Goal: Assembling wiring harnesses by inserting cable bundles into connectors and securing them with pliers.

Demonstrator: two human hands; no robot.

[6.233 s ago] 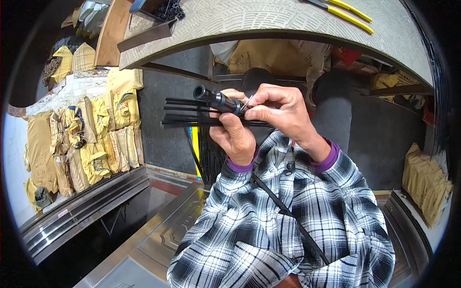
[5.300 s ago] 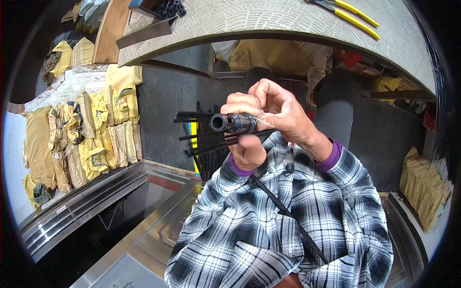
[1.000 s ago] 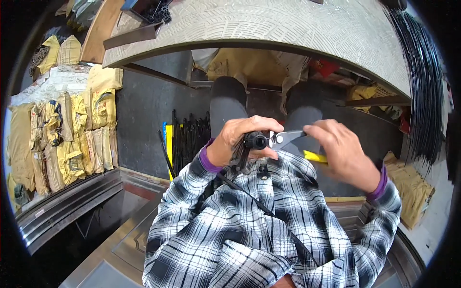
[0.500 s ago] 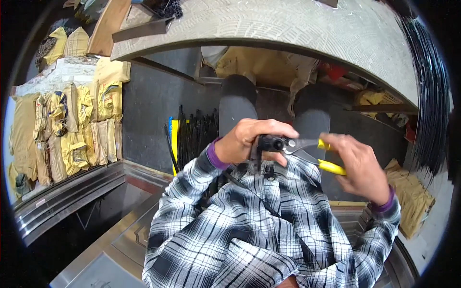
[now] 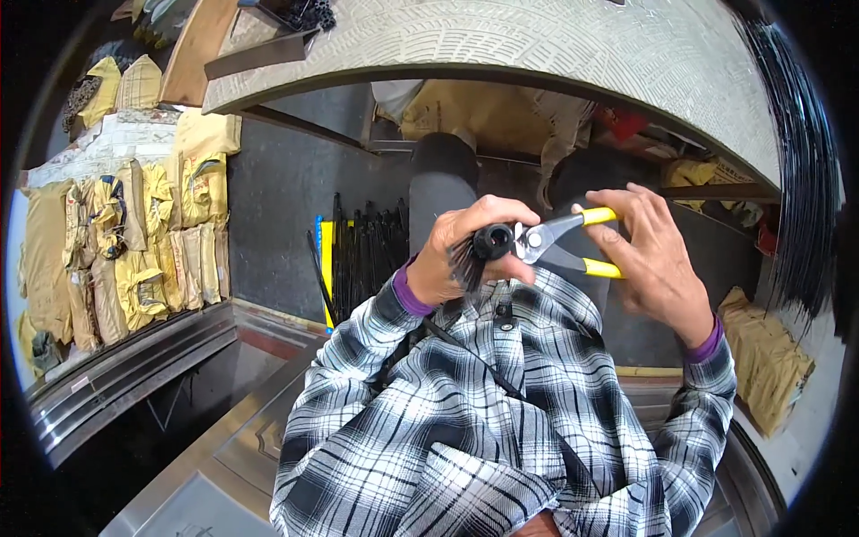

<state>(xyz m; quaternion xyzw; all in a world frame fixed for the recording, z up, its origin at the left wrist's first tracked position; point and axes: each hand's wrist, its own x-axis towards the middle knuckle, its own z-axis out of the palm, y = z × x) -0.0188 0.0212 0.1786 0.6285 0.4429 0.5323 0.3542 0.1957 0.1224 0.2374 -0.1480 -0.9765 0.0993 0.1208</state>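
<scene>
Head view: left hand (image 5: pixel 465 255) fisted round a black cylindrical part (image 5: pixel 493 241) w/ thin black strands fanning below it, held up in front of chest. Right hand (image 5: pixel 649 259) grips yellow-handled pliers (image 5: pixel 559 242), handles spread, nose touching the part. Risk, imo: nose sits v. close to left fingers; a slip off the round part could nip them

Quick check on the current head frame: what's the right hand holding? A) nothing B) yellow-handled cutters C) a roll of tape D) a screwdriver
B: the right hand grips the yellow handles of the cutters, whose metal tip sits against the black cylindrical part held in the left hand.
</scene>
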